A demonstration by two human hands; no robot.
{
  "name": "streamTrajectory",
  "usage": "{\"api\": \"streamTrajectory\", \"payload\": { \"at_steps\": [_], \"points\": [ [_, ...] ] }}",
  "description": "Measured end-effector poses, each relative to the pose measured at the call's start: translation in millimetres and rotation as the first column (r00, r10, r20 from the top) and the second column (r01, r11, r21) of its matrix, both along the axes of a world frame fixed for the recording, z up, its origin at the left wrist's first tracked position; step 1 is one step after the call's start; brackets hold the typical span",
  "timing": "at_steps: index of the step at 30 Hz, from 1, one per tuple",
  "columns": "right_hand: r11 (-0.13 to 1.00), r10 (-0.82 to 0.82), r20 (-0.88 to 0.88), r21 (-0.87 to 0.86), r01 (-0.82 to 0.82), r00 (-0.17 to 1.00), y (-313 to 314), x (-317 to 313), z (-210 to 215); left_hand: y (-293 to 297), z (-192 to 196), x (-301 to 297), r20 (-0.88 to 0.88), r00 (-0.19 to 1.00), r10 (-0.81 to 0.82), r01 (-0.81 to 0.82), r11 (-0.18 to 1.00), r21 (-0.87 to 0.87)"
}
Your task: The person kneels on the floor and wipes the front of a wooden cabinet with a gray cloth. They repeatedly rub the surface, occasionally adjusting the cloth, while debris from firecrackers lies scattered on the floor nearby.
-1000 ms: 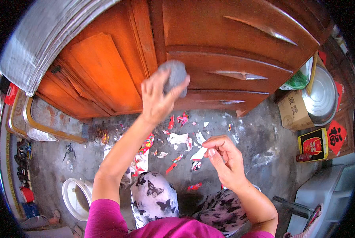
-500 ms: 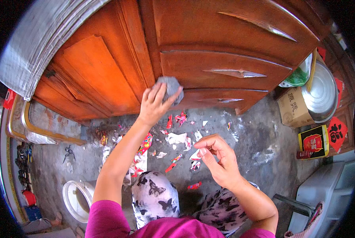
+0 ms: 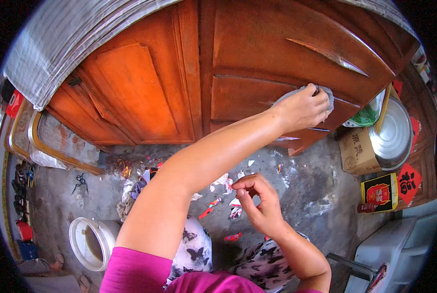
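My left arm stretches across to the right, and my left hand (image 3: 306, 107) is closed on a grey cloth (image 3: 329, 97). The cloth is pressed to the front of the middle drawer of a reddish-brown wooden cabinet (image 3: 247, 97), over the handle, which is mostly hidden. Lower down, my right hand (image 3: 263, 202) hovers above the floor near my knees. Its fingers are curled and the thumb stands slightly apart, with nothing visible between them. Torn red and white paper scraps (image 3: 223, 180) lie on the floor beyond it.
A white bucket (image 3: 95, 244) stands on the floor at the left. To the right are a cardboard box (image 3: 357, 151), a round metal lid (image 3: 393, 132) and a black-and-yellow box (image 3: 379, 191). Striped cloth (image 3: 76, 44) covers the cabinet top. Another person's foot shows at lower left.
My left hand has wiped rightward with the grey cloth, from the drawers' left edge to the middle drawer's handle. My right hand has shifted slightly left and down.
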State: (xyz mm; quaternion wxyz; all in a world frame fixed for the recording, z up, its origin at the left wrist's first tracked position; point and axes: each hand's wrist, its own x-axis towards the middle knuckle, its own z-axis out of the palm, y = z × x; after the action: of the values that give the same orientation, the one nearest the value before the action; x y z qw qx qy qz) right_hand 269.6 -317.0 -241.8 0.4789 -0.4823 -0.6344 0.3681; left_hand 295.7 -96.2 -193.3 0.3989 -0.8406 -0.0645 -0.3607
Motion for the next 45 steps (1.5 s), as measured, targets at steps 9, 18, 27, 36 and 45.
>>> {"api": "streamTrajectory", "payload": {
  "at_steps": [9, 18, 27, 36, 45],
  "points": [
    [0.999, 0.041, 0.009, -0.035, -0.041, 0.999, -7, 19, 6, 7, 8, -146, 0.011, 0.998, 0.068, -0.066, 0.991, -0.114],
    [0.994, 0.105, -0.129, -0.014, -0.108, 0.986, -27, 37, 25, 7, 4, -194, 0.005, 0.985, 0.17, -0.17, 0.983, -0.073],
    [0.996, 0.088, -0.186, 0.044, -0.081, 0.979, -32, 30, 29, 10, 2, -13, -0.043, 0.993, -0.113, 0.111, 0.993, -0.039],
    [0.983, -0.106, -0.421, 0.09, 0.158, 0.901, -39, 16, 23, -14, 15, 132, -0.079, 0.993, -0.089, 0.069, 0.971, -0.231],
    [0.988, -0.106, -0.614, 0.021, 0.151, 0.782, -53, 32, 28, -8, 32, -135, -0.134, 0.985, 0.106, -0.128, 0.978, -0.166]
  ]
}}
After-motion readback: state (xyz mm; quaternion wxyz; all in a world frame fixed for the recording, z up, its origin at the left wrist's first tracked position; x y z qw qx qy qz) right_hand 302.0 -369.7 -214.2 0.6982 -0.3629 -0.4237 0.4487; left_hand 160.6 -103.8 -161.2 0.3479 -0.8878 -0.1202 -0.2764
